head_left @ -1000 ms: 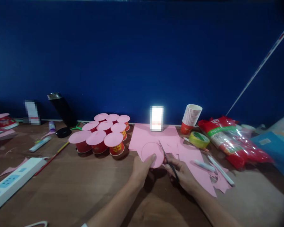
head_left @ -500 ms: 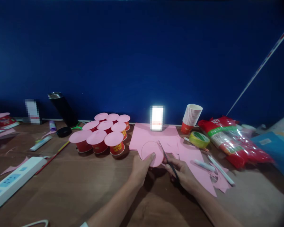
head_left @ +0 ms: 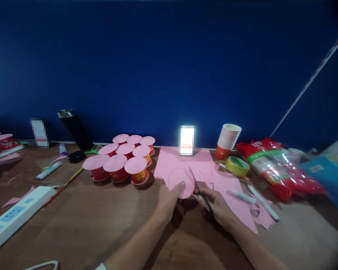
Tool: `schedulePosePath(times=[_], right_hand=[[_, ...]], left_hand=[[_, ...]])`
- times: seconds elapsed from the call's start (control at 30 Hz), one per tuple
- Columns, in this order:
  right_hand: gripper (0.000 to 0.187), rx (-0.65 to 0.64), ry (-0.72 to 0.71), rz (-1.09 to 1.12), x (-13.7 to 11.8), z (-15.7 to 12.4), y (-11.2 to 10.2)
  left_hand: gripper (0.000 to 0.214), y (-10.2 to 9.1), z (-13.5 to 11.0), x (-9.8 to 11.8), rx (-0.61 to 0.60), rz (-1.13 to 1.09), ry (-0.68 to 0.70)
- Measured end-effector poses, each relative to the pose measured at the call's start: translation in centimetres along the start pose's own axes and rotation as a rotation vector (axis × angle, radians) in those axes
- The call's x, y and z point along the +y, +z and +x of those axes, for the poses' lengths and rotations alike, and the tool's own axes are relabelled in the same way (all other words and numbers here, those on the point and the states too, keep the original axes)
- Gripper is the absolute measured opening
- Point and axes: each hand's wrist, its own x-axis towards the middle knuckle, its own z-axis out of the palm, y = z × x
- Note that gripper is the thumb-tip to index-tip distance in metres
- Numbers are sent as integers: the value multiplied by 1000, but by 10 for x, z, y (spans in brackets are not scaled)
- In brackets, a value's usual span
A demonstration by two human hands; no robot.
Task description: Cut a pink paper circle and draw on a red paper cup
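Brown bench (head_left: 109,228), 1, bearing 9 red cups (head_left: 118,176) topped with pink discs (head_left: 115,163), in 3 rows left of the back edge's middle, and 1 pink paper stack (head_left: 169,159) at that middle. Left hand (head_left: 167,200), pinching 1 circle-marked paper piece (head_left: 178,179) just in front of the stack; right hand (head_left: 217,207), curled around black scissors (head_left: 205,199), blades beside the piece's right side.
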Motion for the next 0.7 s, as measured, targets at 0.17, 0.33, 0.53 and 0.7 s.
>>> schedulePosePath(times=[0.17, 0.33, 0.53, 0.7], right_hand=[[42, -4, -8, -13, 1, 0, 0], [41, -12, 6, -16, 1, 0, -1], [39, -26, -12, -28, -1, 0, -2], [37, -19, -21, -39, 0, 0, -2]], left_hand=[[45, 0, 0, -3, -14, 6, 19], [44, -1, -1, -4, -21, 17, 25], [44, 0, -1, -1, -24, 18, 7], [45, 1, -3, 5, -39, -34, 3]])
